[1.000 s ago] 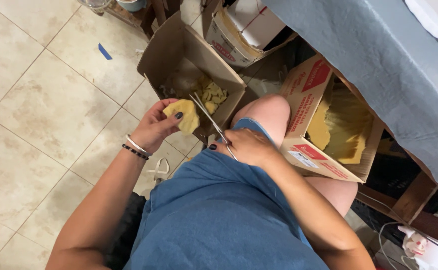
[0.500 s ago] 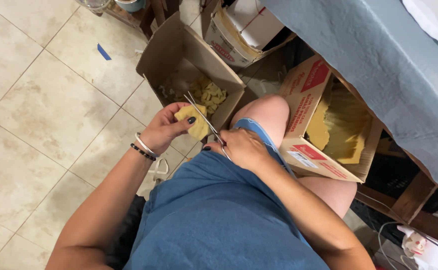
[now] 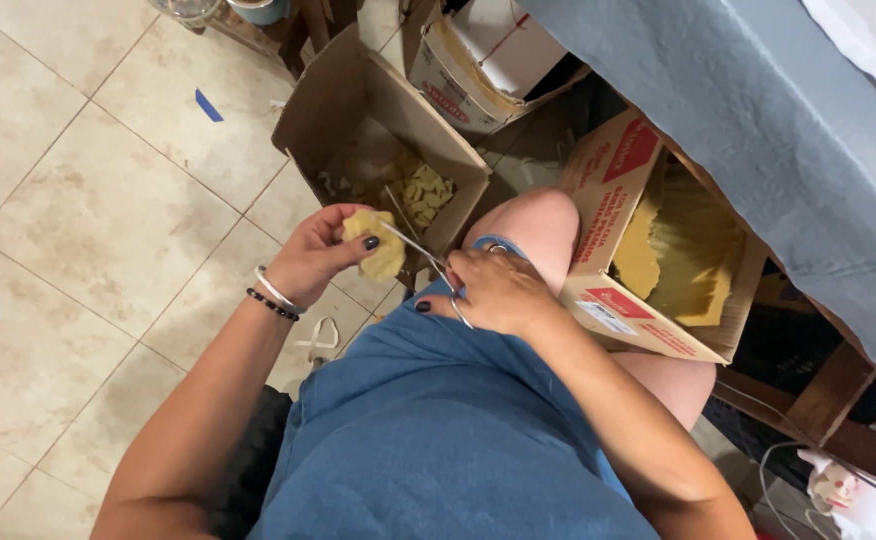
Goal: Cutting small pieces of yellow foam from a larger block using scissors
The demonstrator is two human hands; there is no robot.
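My left hand (image 3: 323, 255) pinches a small yellow flat piece (image 3: 382, 246) of soft material above the floor. My right hand (image 3: 493, 292) grips metal scissors (image 3: 420, 250); their blades reach across the yellow piece. Both hands hover in front of my knee (image 3: 538, 220), over the near edge of an open brown cardboard box (image 3: 328, 120) that holds several small yellow cut pieces (image 3: 423, 195). My left wrist wears a silver bangle and a dark bead bracelet.
A red-and-tan box (image 3: 613, 190) with large yellow sheets (image 3: 678, 250) stands to the right of my knee. Another carton (image 3: 458, 75) sits behind. A grey-blue cloth (image 3: 758, 120) drapes a table at right. Tiled floor (image 3: 88, 200) spreads left.
Both hands have moved slightly forward toward the brown box. The yellow piece has turned in my left hand, and the scissors now lie across it.
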